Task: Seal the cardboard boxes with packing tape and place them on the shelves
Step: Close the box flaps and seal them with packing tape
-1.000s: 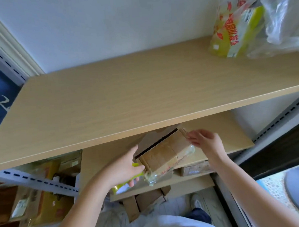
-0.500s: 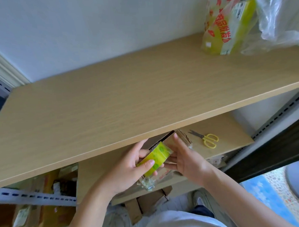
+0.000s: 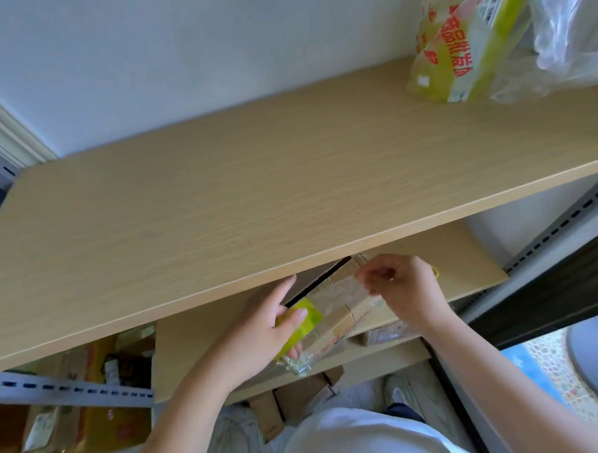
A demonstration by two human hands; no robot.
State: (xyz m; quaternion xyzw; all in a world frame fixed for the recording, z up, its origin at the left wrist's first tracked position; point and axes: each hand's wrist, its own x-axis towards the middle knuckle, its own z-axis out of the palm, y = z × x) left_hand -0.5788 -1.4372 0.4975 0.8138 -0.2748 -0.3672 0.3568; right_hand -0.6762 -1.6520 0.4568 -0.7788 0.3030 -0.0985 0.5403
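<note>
A small brown cardboard box [image 3: 342, 318] lies on the middle wooden shelf [image 3: 463, 260], partly hidden under the top shelf [image 3: 255, 194]. My left hand [image 3: 261, 334] grips a yellow-green roll of clear packing tape [image 3: 300, 320] at the box's left end. My right hand [image 3: 403, 290] pinches the free end of a clear tape strip [image 3: 345, 289] that stretches from the roll across the top of the box. The box's top seam shows as a dark slit.
A yellow printed package in a clear plastic bag [image 3: 471, 44] sits at the top shelf's right end. Yellow scissor handles [image 3: 436, 271] peek out behind my right hand. Flattened cardboard [image 3: 298, 401] lies on the floor below, and boxes [image 3: 93, 423] fill the lower left shelf.
My right hand has drawn the tape end away from the roll to the right, stretching a strip over the box. The scissors are now mostly hidden behind that hand.
</note>
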